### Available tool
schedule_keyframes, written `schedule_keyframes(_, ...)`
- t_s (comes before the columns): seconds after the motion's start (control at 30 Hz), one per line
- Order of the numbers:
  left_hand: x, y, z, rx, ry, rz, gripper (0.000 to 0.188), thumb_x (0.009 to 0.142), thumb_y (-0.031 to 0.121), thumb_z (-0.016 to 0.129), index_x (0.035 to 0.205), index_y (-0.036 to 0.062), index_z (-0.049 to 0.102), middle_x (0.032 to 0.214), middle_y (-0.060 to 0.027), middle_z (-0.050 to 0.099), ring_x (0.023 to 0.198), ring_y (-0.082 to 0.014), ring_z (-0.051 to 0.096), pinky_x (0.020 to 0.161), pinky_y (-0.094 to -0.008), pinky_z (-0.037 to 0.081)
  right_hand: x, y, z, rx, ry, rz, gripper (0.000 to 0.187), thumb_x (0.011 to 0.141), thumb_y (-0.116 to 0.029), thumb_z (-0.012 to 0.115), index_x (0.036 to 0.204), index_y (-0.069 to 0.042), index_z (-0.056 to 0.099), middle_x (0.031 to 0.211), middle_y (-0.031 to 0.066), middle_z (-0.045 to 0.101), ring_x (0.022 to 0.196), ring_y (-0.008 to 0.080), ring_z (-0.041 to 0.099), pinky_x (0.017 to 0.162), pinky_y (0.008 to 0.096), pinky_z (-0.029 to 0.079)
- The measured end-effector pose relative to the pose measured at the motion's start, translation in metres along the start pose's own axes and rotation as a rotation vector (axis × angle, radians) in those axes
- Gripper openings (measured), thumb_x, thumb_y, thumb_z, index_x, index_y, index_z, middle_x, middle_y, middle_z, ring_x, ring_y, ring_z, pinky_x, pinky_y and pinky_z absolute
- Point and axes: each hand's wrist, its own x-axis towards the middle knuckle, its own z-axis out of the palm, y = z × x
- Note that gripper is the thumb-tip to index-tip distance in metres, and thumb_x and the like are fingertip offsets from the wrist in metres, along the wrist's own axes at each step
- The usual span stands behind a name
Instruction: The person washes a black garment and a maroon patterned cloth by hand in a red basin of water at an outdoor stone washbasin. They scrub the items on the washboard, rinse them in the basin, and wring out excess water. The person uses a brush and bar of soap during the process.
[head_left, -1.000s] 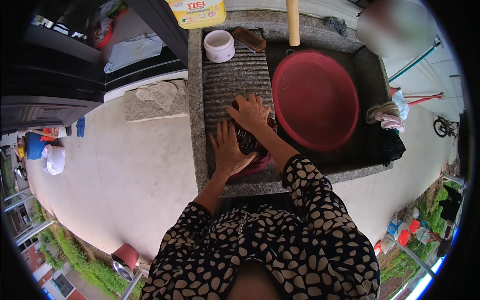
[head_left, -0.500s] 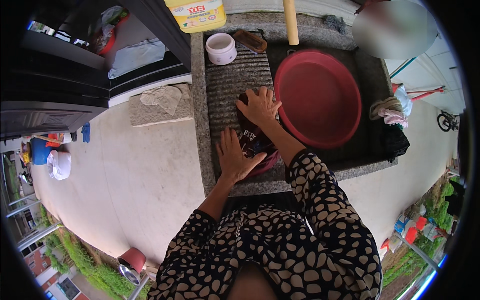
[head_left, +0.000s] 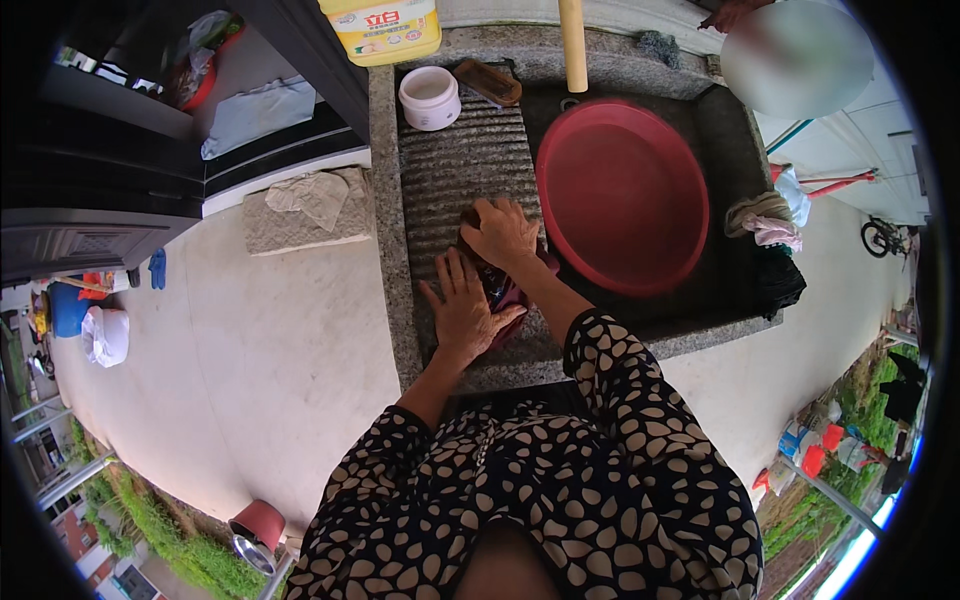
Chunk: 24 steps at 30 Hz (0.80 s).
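A dark maroon cloth [head_left: 512,298] with light print lies bunched on the ridged stone washboard [head_left: 470,165]. My left hand [head_left: 464,305] presses down on its near left part, fingers stretched and thumb spread to the right. Just beyond, my right hand [head_left: 503,236] grips the far part of the cloth, fingers bent over it. Most of the fabric is hidden under the two hands. To the right of my right hand, a large red basin [head_left: 622,200] sits in the stone sink.
On the washboard's far end stand a white tub [head_left: 430,98] and a brown scrubbing brush [head_left: 488,83]. Behind them is a yellow detergent jug [head_left: 385,32]. A pale pipe [head_left: 573,45] hangs over the sink. Rags [head_left: 770,225] drape the sink's right edge.
My right hand has drawn slightly nearer, its fingers now more bent, and the cloth is more bunched between my hands. The whole view has shifted a little.
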Motion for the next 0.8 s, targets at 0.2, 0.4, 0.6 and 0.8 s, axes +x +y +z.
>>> schedule_keyframes(0.2,-0.005,-0.007,0.006,0.081,0.086,0.045,0.095,0.078,0.066,0.056,0.143,0.0045,0.027,0.15,-0.0258,0.014,0.141,-0.0389,0.008,0.101,-0.0698,0.016,-0.053,0.014,-0.016,0.21,-0.09,-0.122,0.03,0.076,-0.029,0.065,0.095,-0.007,0.062,0.088,0.0131,0.061,0.078,0.0327,0.06,0.065,0.0419,0.049)
schedule_keyframes(0.4,-0.014,-0.014,0.011,-0.645,0.308,0.201,0.065,0.072,0.017,0.074,0.127,0.003,0.042,0.124,-0.0201,0.046,0.117,-0.0411,0.044,0.096,-0.0498,0.038,0.066,0.059,-0.027,1.486,0.0,0.553,0.02,0.084,-0.02,0.065,0.097,-0.005,0.066,0.087,0.005,0.067,0.082,0.0166,0.064,0.072,0.0293,0.051)
schedule_keyframes(0.6,-0.045,0.011,-0.072,-0.197,0.721,0.237,0.066,0.064,0.0,0.071,0.124,0.0029,0.044,0.11,-0.0169,0.05,0.088,-0.0311,0.052,0.074,-0.0405,0.043,0.061,0.058,-0.1,1.795,-0.119,0.231,0.019,0.088,-0.016,0.063,0.104,-0.005,0.067,0.088,-0.0014,0.066,0.085,0.0082,0.061,0.075,0.025,0.049)
schedule_keyframes(0.8,-0.051,0.026,-0.047,-0.239,0.211,0.444,0.079,0.064,0.021,0.082,0.129,0.0015,0.041,0.118,-0.0156,0.049,0.104,-0.0339,0.049,0.086,-0.0418,0.043,0.062,0.141,-0.013,0.52,-0.097,0.237,0.068,0.079,-0.065,0.054,0.128,-0.018,0.054,0.102,0.0174,0.06,0.109,0.038,0.05,0.091,0.0465,0.044)
